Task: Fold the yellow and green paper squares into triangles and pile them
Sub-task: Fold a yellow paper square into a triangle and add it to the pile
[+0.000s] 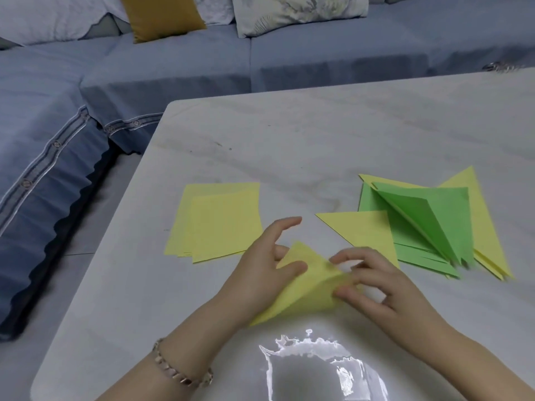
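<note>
One left hand (260, 267) and one right hand (385, 285) share one yellow sheet (307, 287). Centre left lies one stack of yellow squares (220, 221), and centre right one pile of triangles (428, 224); the sheets in each are uncountable. One mustard cushion (162, 15) sits upper left.

Centre of frame: middle of yellow sheet (307, 287) hidden under left hand (269, 264) and right hand (385, 285); paper edge at right hand smeared by motion blur. Lower right corner of stack of yellow squares (220, 218) hidden behind left hand; sheet count too fine to tell. Right of centre: lower layers of pile of triangles (428, 221) covered by top green ones, near tips blurred. Both forearms cut by bottom edge. Upper right: small shiny object (496, 66) on table (289, 140), too blurred to identify.
</note>
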### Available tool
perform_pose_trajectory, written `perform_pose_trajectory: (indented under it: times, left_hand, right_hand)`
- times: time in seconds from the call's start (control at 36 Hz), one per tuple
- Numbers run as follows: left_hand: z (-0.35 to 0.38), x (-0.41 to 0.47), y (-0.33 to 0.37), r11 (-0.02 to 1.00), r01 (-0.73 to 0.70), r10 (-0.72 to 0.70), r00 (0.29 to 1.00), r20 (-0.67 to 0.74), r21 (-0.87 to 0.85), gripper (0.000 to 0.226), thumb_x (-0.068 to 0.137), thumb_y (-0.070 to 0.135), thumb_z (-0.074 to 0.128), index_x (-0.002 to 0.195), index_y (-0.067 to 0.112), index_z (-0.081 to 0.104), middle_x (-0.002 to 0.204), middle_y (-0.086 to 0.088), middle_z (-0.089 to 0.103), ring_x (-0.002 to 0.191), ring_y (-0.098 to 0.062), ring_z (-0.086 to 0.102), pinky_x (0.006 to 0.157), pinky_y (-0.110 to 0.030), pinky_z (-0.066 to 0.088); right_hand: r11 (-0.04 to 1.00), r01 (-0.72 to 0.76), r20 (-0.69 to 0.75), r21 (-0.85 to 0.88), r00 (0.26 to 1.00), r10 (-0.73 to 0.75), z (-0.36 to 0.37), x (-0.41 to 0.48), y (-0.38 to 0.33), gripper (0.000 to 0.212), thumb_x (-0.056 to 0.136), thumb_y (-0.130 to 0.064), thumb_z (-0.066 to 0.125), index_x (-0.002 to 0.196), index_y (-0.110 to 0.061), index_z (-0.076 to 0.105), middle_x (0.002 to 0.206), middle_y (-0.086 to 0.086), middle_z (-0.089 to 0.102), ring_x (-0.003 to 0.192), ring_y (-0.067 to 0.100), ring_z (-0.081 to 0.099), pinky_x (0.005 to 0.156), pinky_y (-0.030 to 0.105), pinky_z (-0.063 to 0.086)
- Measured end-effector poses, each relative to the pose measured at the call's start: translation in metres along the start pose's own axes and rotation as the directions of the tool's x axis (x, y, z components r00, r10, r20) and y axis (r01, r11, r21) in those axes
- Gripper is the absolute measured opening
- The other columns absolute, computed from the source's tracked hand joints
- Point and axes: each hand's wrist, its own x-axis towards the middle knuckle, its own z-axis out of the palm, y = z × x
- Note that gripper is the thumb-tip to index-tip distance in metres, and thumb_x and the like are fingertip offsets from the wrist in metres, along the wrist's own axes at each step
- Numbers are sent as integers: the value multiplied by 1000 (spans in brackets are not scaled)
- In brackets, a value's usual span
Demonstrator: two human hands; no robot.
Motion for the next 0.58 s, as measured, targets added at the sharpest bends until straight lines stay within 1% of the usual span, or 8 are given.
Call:
perform_pose_trajectory:
  times: [0.08,0.14,0.19,0.25,0.28,0.36,0.47,0.58]
  left_hand:
    - [8,-3,5,998,45,-44,999,31,-39,30,84,14,66,97,39,57,74,-2,71,59,-18,61,60,-32,47]
    - [11,-6,11,995,64,-60,997,55,-78,13,87,14,63,80,24,62,63,3,67,52,-14,55,56,-25,42]
    - [13,-8,13,999,26,-25,999,28,-34,30,92,20,56,61,18,55,54,4,48,51,-11,41,52,-23,32]
    - [14,-12,14,1000,-14,14,1000,-21,17,41,94,27,50,56,14,41,53,6,30,51,-8,29,48,-20,24]
    - [14,-13,14,999,-32,33,999,-27,30,40,93,28,52,56,14,43,52,5,31,50,-8,30,47,-18,25]
    - [17,-19,13,1000,-15,13,997,-72,-24,20,81,18,69,69,34,65,63,14,62,56,-1,53,57,-9,41]
    - [21,-27,10,995,-12,-8,979,-204,-96,34,74,8,75,77,40,66,59,21,60,52,3,53,58,-5,41]
    - [23,-31,14,984,-25,-19,969,-248,-174,34,74,7,75,73,40,68,62,20,65,56,5,58,59,-2,40]
  right_hand:
    - [978,-173,-69,119,981,182,1,7,-5,22,67,-53,73,68,-31,70,107,-26,58,101,-7,54,82,2,33]
    - [955,-216,-69,203,970,234,3,10,-7,9,66,-34,76,65,-27,70,89,-18,67,82,-3,61,74,7,40]
    - [925,-258,-60,281,957,285,5,11,-9,7,69,-18,76,64,-19,71,68,-7,68,61,3,58,60,12,42]
    - [914,-272,-91,302,946,311,6,11,-9,15,69,-10,77,58,-17,69,57,-6,64,52,2,52,53,11,38]
    - [914,-274,-107,298,942,317,7,11,-10,18,68,-9,77,56,-18,68,55,-7,63,50,0,50,51,11,37]
    - [911,-289,-135,296,931,339,10,11,-11,17,68,-6,77,60,-18,67,53,-9,62,49,0,50,50,10,37]
    - [895,-279,-185,349,916,357,13,10,-13,27,67,-2,77,80,-22,65,61,-4,63,53,6,53,53,11,41]
    - [921,-235,-236,309,919,314,14,8,-21,31,70,-5,75,74,-35,73,67,-9,66,59,1,55,59,7,41]
